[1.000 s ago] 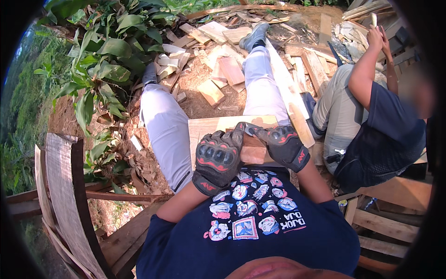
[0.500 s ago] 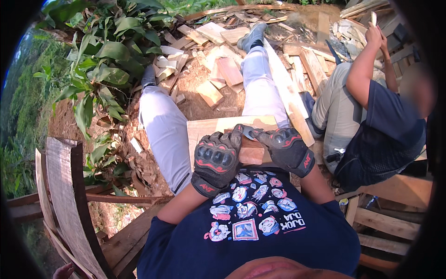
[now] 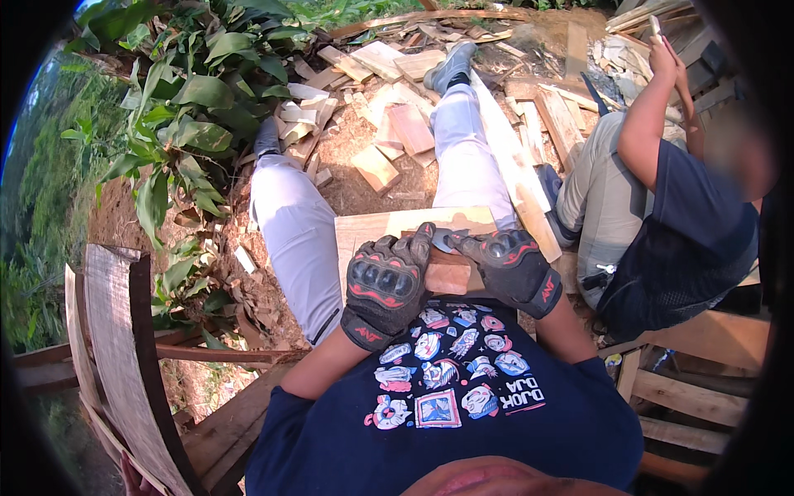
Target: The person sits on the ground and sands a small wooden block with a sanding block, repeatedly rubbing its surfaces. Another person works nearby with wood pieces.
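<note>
I sit with a pale wooden board (image 3: pixel 389 227) lying across my lap, between my light-trousered legs. My left hand (image 3: pixel 385 283), in a black glove with red trim, curls over the left side of a small reddish wooden block (image 3: pixel 451 277) resting on the board. In a matching glove, my right hand (image 3: pixel 511 266) lies against the block's right side. Its fingertips pinch a small grey metal tool (image 3: pixel 444 240) just above the block. What kind of tool it is cannot be told.
Wood offcuts (image 3: pixel 389 132) and a long plank (image 3: pixel 513 165) litter the dirt ahead. A leafy plant (image 3: pixel 190 107) stands at the left. A seated person (image 3: pixel 670 223) is close on my right, one arm raised. Wooden frames (image 3: pixel 116 347) sit at lower left, and a pallet (image 3: pixel 695 397) at lower right.
</note>
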Motion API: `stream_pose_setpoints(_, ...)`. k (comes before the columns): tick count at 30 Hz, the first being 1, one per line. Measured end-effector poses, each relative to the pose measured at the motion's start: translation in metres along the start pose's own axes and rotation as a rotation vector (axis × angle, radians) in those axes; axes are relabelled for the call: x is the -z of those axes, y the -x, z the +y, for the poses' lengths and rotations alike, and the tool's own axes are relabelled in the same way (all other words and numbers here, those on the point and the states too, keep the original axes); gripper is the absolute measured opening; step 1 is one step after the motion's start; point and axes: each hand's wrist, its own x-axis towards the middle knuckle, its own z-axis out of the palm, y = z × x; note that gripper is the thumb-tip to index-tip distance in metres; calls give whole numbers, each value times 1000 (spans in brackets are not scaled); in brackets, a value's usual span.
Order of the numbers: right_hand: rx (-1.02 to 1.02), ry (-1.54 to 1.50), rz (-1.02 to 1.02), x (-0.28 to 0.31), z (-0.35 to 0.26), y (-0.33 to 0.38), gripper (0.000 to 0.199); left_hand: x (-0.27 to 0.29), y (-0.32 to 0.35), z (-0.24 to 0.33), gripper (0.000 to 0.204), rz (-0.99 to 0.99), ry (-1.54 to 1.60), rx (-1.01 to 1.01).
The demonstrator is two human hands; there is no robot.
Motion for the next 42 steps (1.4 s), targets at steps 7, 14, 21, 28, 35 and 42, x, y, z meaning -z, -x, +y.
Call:
stream_pose_setpoints(7,117,173,229,-75,34,-18,41,-5,-3,2,79,-108,1,76)
stream_pose_setpoints(14,-17,41,6,-1,-2,-6,43,-3,-1,-2,78,-76,-29,44)
stream_pose_setpoints(21,67,125,94,-78,42,-10,39,-4,-4,-1,73,-80,11,53)
stream_pose_setpoints(28,-39,81,-95,0,-2,-7,49,0,-1,-1,72,-68,4,57)
stream_pose_setpoints(35,42,163,35,-69,36,-22,28,0,-6,1,75,-102,-3,69)
stream_pose_setpoints(42,-83,69,-42,0,-11,-6,33,-1,-1,-1,79,-78,-10,62)
